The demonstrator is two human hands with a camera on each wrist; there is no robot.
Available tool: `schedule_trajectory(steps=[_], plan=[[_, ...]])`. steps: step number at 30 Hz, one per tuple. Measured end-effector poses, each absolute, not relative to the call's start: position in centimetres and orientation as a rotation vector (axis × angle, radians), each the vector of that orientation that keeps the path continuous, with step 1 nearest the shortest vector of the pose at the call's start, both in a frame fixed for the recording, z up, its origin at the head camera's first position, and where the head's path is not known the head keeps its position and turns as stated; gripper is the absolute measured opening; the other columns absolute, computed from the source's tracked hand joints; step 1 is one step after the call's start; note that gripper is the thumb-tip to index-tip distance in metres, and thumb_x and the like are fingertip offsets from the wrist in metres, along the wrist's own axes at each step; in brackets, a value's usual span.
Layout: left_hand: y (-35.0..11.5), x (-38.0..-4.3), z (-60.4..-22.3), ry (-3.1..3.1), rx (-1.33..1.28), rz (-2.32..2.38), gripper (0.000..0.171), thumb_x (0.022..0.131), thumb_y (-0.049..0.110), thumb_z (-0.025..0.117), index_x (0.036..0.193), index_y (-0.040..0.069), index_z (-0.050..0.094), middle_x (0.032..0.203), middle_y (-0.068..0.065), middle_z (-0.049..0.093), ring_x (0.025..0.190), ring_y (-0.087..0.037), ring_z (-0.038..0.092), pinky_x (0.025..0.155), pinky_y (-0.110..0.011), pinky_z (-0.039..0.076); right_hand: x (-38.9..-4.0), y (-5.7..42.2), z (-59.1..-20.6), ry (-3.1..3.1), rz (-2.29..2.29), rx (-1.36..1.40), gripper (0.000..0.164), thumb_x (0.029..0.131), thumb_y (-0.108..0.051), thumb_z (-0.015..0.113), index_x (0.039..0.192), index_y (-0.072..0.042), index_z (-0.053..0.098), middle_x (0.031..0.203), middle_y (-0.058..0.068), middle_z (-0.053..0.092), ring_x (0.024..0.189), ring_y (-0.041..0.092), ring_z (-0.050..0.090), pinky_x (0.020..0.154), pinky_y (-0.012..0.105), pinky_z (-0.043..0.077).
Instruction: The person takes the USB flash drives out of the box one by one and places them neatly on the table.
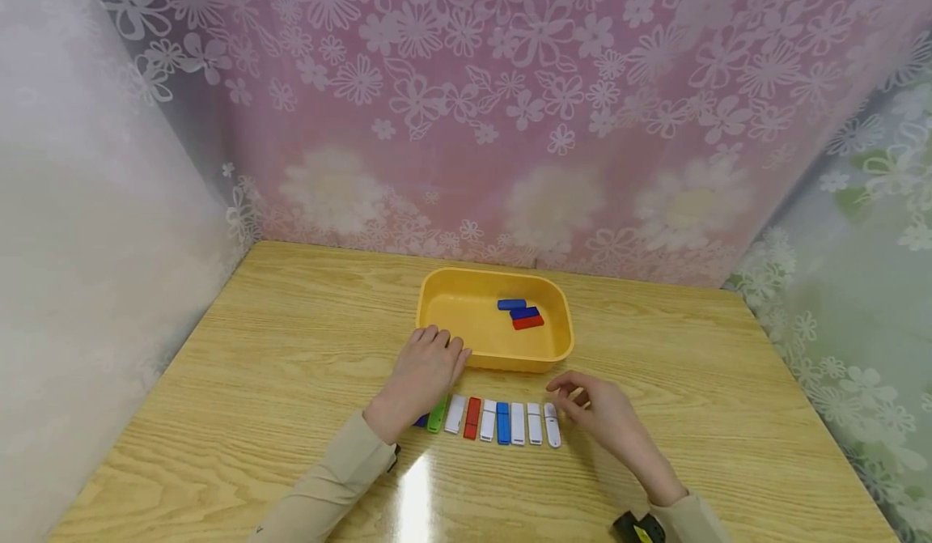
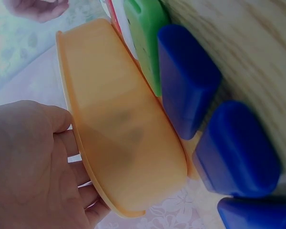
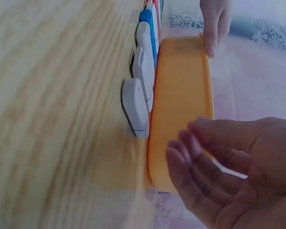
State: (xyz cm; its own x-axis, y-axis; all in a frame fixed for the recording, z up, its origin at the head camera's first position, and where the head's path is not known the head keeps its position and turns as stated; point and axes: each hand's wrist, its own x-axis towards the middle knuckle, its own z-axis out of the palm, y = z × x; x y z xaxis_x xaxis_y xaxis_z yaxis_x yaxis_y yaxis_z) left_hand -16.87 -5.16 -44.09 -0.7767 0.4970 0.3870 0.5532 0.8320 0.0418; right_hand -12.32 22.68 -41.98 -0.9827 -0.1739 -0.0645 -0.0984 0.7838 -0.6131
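My left hand [image 1: 428,362] grips the near left rim of a yellow plastic basin [image 1: 502,362], fingers hooked over the edge. In the left wrist view its thumb lies along the rim of the basin [image 2: 119,119]. In front of the basin runs a row of capped USB flash drives: white, a red one [image 1: 472,418], a blue one [image 1: 503,423] and a green one [image 2: 145,38]. Several dark blue drives [image 2: 188,78] at the left end are mostly hidden by my left arm in the head view. My right hand [image 1: 600,413], fingers loosely bent and holding nothing, hovers beside the rightmost white drive [image 1: 552,425].
Inside the basin, towards its right side, lie two blue drives [image 1: 512,304] and a red drive [image 1: 527,323]. The wooden table [image 1: 291,324] reaches back to a pink flowered curtain [image 1: 466,122], with pale curtains on both sides.
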Motion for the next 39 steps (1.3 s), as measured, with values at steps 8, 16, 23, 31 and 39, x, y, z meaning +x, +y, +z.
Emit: schedule_trajectory(steps=[8,16,23,31,39], plan=[[-5.1,-16.9,-44.0,-2.657,-0.788,-0.216,0.031,0.107,0.03,0.051,0.089,0.01,0.065,0.083,-0.004,0.062,0.085,-0.025,0.056,0.085,-0.038,0.047,-13.5,22.3,-41.0,3.076,-0.981,-0.387,0.007,0.097,-0.017,0.07,0.102,-0.015,0.075,0.092,-0.004,0.072,0.079,0.01,0.065,0.071,0.028,0.056],[-5.1,-16.7,-43.8,-2.673,-0.783,-0.204,0.031,0.108,0.031,0.05,0.09,0.01,0.065,0.084,-0.004,0.063,0.084,-0.024,0.056,0.085,-0.037,0.047,-16.4,21.4,-39.7,3.248,-0.936,-0.553,0.012,0.095,-0.014,0.072,0.106,-0.009,0.073,0.096,0.003,0.072,0.082,0.018,0.068,0.071,0.036,0.059],[-5.1,-16.7,-43.8,-2.666,-0.787,-0.2,0.031,0.107,0.031,0.051,0.089,0.01,0.065,0.084,-0.004,0.062,0.084,-0.024,0.055,0.085,-0.037,0.047,-20.0,20.8,-40.3,3.242,-0.687,-0.621,0.019,0.093,-0.01,0.074,0.11,-0.003,0.071,0.103,0.012,0.07,0.089,0.03,0.068,0.078,0.044,0.058],[-5.0,-16.7,-43.7,-2.696,-0.786,-0.196,0.032,0.108,0.032,0.049,0.09,0.011,0.064,0.085,-0.004,0.062,0.085,-0.023,0.056,0.086,-0.038,0.047,-23.5,19.9,-42.1,3.172,-0.398,-0.658,0.014,0.089,-0.001,0.075,0.103,-0.001,0.074,0.097,0.013,0.07,0.086,0.029,0.066,0.08,0.044,0.056],[-5.0,-16.8,-44.0,-2.643,-0.789,-0.202,0.03,0.107,0.03,0.052,0.086,0.011,0.064,0.081,-0.003,0.062,0.083,-0.024,0.057,0.083,-0.037,0.048,-24.8,19.5,-43.1,3.118,-0.318,-0.733,0.012,0.088,0.001,0.076,0.099,-0.002,0.074,0.094,0.011,0.067,0.086,0.027,0.066,0.08,0.041,0.057]])
